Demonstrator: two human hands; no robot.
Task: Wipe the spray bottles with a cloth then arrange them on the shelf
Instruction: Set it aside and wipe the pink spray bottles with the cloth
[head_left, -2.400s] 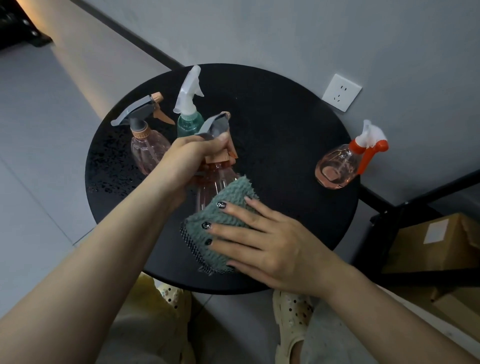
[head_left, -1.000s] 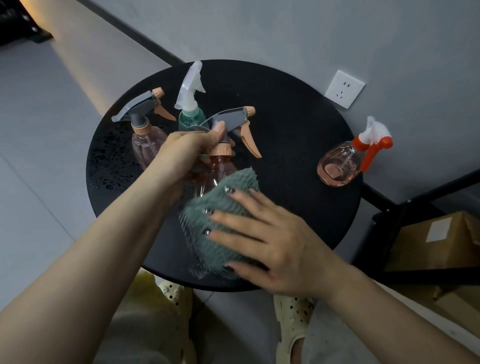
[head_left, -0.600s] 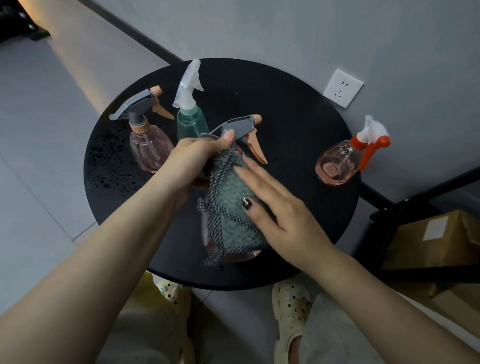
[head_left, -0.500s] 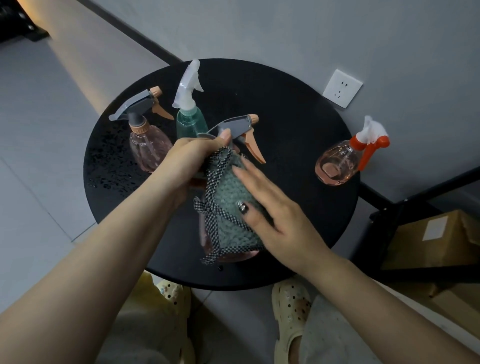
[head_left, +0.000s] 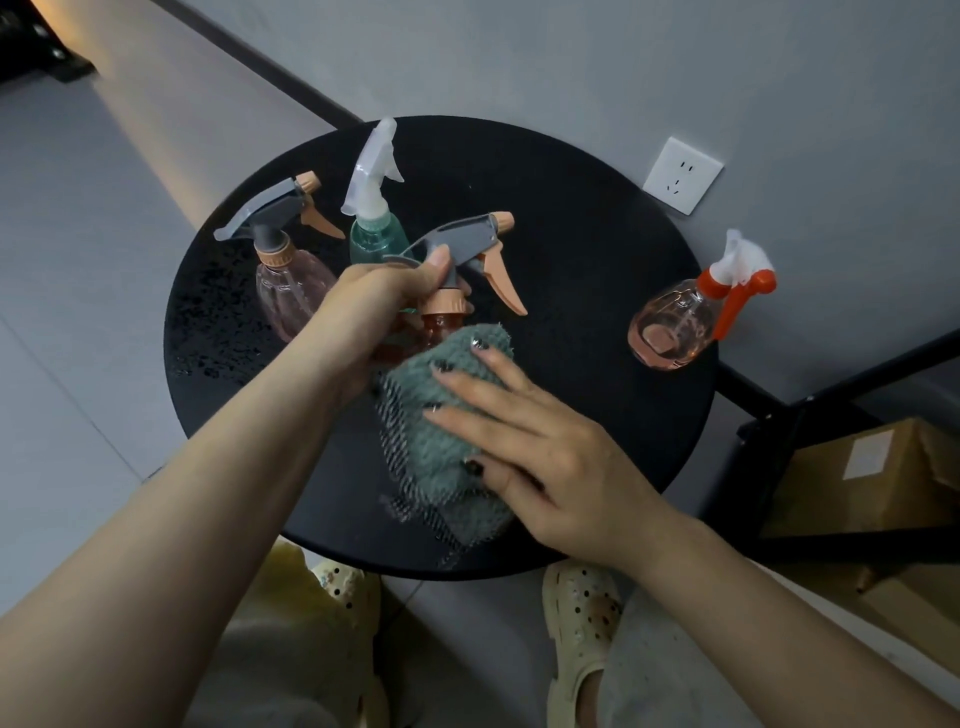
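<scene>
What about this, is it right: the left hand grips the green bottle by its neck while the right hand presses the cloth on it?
No. In the head view the left hand grips the pink bottle by its neck while the right hand presses the cloth on it; the green bottle stands behind on the table.

- Grey wall, dark baseboard, white socket low on it.
- Pale grey tiled floor; warm light patch upper left.
- Round black table.
- Black shelf frame right, cardboard boxes inside.

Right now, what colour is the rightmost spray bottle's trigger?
Orange-red trigger, clearest in the head view.
</scene>
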